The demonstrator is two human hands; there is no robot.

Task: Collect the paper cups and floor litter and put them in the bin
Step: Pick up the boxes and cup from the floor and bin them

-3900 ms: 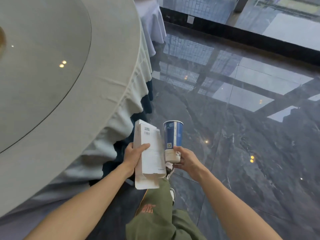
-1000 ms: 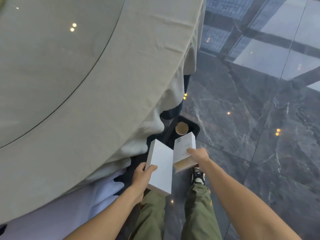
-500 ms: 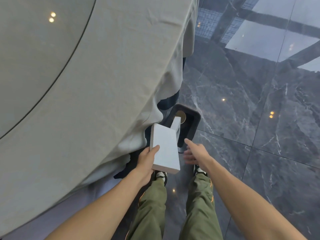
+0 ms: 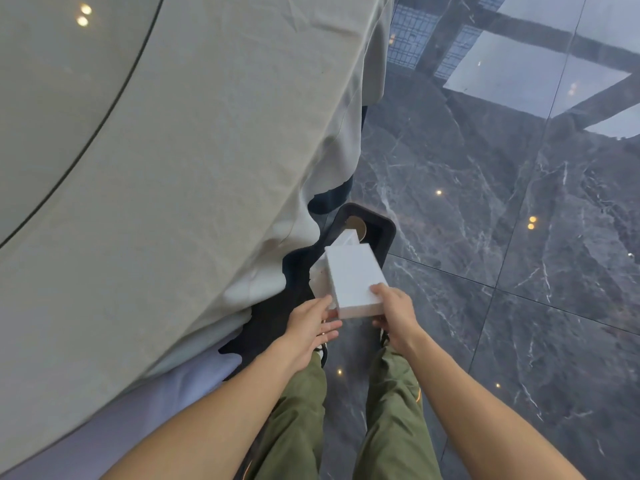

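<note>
Standing at the edge of a round table (image 4: 173, 168) draped in a pale cloth, a person holds a white box (image 4: 353, 280) over a dark bin (image 4: 388, 233) on the grey marble floor (image 4: 502, 237).

Item: white box. Flat, rectangular, closed. Held tilted, far end pointing down toward the bin's mouth and near end raised at the hands; judged to be angled this way so it slides in end first through the narrow opening.

Item: bin. Dark, rounded-rectangular rim, set just beside the table skirt, partly tucked under the hanging cloth. Presumably placed there to stay out of the walkway.

Item: bin contents. A second white box (image 4: 346, 237) stands on end inside, its top above the rim. A paper cup (image 4: 358, 225) lies behind it, only its brownish round end visible. Whether other cups are beneath cannot be told.

Item: right hand (image 4: 396, 310). Curled around the near right corner of the white box, thumb on the top face, fingers underneath. A firm pinch that carries the weight.

Item: left hand (image 4: 311, 320). Loosely open, fingers spread and slack, fingertips touching the near left edge of the box. Judged to be steadying rather than gripping.

Item: legs. Green trousers (image 4: 301, 410), feet planted directly before the bin, keeping the drop short.

Status: cup and one box binned; this box not yet released.
</note>
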